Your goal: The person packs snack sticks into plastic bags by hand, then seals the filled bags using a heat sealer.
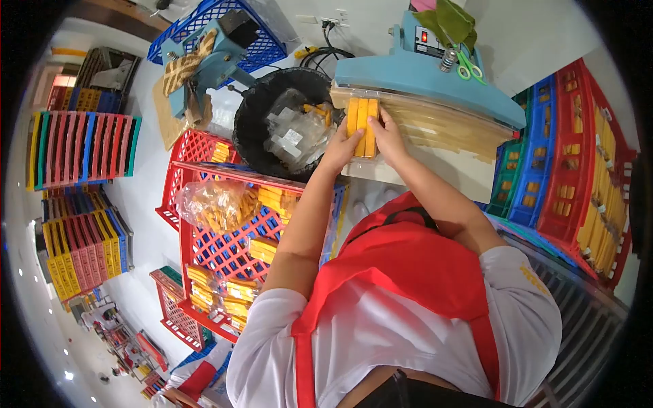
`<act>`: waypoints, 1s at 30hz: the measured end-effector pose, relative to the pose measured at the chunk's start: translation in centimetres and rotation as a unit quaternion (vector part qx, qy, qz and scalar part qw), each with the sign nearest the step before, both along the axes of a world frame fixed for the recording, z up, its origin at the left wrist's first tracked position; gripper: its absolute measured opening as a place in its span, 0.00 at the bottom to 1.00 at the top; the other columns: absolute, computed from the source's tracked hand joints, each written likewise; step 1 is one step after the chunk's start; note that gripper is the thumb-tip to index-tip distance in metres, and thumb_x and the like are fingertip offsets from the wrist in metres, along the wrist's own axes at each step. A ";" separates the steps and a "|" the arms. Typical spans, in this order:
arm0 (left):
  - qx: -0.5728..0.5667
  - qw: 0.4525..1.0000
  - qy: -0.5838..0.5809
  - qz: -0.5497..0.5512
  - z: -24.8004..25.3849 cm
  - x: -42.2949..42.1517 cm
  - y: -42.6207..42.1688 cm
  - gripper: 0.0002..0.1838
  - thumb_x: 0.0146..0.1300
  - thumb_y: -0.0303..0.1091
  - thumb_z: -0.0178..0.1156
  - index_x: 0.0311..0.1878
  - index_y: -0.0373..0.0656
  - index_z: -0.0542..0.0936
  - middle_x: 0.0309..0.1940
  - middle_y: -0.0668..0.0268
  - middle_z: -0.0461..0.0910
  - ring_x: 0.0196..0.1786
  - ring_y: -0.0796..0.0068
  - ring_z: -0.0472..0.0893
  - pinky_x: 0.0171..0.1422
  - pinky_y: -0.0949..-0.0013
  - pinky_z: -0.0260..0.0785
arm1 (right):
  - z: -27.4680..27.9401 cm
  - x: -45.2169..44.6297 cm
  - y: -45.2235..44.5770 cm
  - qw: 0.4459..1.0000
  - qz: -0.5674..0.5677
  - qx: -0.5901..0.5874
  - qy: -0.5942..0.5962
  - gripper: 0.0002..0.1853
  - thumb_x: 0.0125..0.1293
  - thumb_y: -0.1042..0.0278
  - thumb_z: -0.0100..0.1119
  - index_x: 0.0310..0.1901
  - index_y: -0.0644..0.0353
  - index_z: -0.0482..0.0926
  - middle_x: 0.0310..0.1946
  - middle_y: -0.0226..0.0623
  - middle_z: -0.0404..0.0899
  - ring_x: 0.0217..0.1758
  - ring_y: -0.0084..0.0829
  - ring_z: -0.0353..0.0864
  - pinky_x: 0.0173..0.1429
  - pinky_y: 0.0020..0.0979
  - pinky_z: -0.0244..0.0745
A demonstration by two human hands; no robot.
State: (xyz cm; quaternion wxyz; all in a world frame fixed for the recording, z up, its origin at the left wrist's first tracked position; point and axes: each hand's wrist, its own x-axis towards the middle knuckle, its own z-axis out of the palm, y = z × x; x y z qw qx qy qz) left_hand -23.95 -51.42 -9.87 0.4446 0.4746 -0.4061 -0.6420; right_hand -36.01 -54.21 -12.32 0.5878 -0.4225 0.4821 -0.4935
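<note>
A clear plastic pack of yellow sticks (362, 129) lies between my two hands, its upper end at the edge of a blue bench sealer (422, 88). My left hand (339, 148) grips the pack's left side, thumb laid across the front. On the right side, my right hand (389, 138) holds it with thumb and fingers. The sticks stand side by side inside the film. Under the sealer's arm runs a worn tan working surface (442, 132).
Left of my hands stands a black-lined bin (248, 129) with plastic scraps. Red crates (197, 255) hold more yellow packs. Stacked crates (568, 156) rise at right. Green scissors (469, 68) rest on the sealer. Another blue machine (214, 64) is at upper left.
</note>
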 end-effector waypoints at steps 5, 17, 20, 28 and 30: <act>-0.021 0.999 0.034 -0.010 -0.4 0.6 -0.1 0.26 0.61 0.31 0.49 0.61 0.37 0.54 0.51 0.61 0.67 0.51 0.75 0.69 0.53 0.73 0.63 | 0.2 0.4 0.0 0.999 0.013 0.023 -0.041 0.21 0.60 0.69 0.48 0.55 0.63 0.63 0.44 0.37 0.73 0.45 0.25 0.72 0.49 0.25 0.66; -0.014 0.999 -0.032 0.035 -1.8 0.9 -0.3 0.41 0.57 0.39 0.55 0.64 0.32 0.42 0.58 0.53 0.60 0.58 0.69 0.64 0.59 0.71 0.57 | -0.9 0.2 -0.8 0.999 0.033 -0.007 -0.025 0.25 0.61 0.67 0.49 0.58 0.66 0.58 0.50 0.40 0.68 0.51 0.28 0.69 0.53 0.26 0.63; 0.037 0.995 0.016 0.087 0.1 0.9 0.8 0.43 0.56 0.44 0.55 0.64 0.33 0.41 0.59 0.52 0.58 0.61 0.68 0.59 0.63 0.70 0.51 | -1.7 -1.0 -0.8 0.999 0.040 0.001 -0.008 0.29 0.60 0.60 0.50 0.59 0.67 0.56 0.53 0.41 0.66 0.54 0.30 0.66 0.55 0.27 0.61; -0.038 0.905 -0.340 0.254 1.0 11.6 14.9 0.14 0.59 0.32 0.49 0.46 0.35 0.72 0.34 0.58 0.78 0.39 0.68 0.76 0.45 0.71 0.65 | 2.8 -10.4 3.9 0.993 0.017 0.106 0.043 0.23 0.59 0.53 0.52 0.48 0.64 0.69 0.42 0.37 0.74 0.39 0.24 0.71 0.40 0.25 0.66; 0.120 0.864 -0.390 0.295 -2.1 15.2 19.4 0.15 0.55 0.26 0.50 0.47 0.39 0.73 0.34 0.56 0.76 0.39 0.62 0.75 0.46 0.67 0.65 | 4.3 -12.3 5.3 0.992 0.031 0.110 0.049 0.21 0.59 0.54 0.51 0.46 0.63 0.71 0.39 0.36 0.75 0.36 0.23 0.71 0.38 0.24 0.66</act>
